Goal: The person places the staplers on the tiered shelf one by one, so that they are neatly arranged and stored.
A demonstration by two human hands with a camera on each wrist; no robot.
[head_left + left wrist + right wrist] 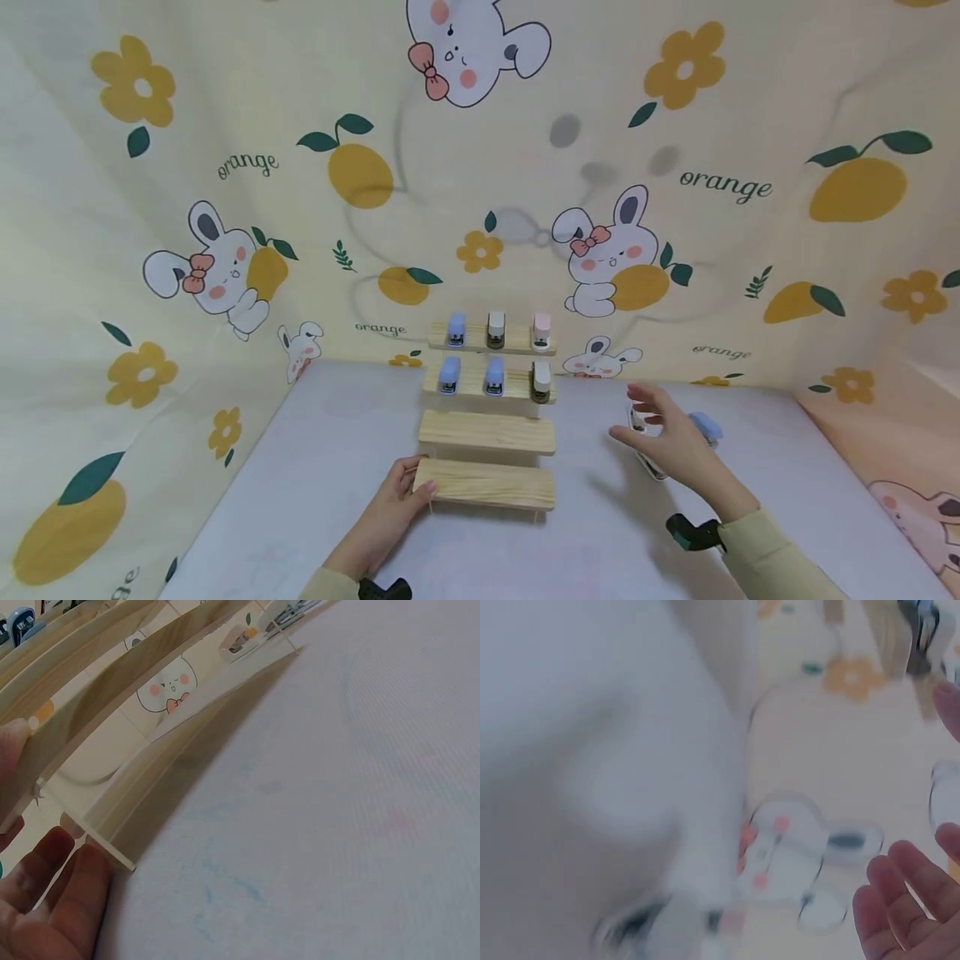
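Observation:
A four-step wooden shelf (487, 433) stands mid-table. Its top step holds a blue, a beige and a pink mini stapler (496, 330); the second step holds two blue ones and a white one (494, 375). The two lower steps are bare. My left hand (408, 492) rests against the left end of the bottom step, fingers straight beside its support (112, 847). My right hand (636, 414) hovers with spread fingers over loose mini staplers on the table: a white one (637, 422), a blue one (707, 427) and another (651, 467). It holds nothing. The right wrist view is blurred.
The table (315, 467) has a pale lilac cover and is walled on three sides by a yellow cloth (225, 250) printed with rabbits and oranges. Bare tabletop lies left of the shelf and along the front edge.

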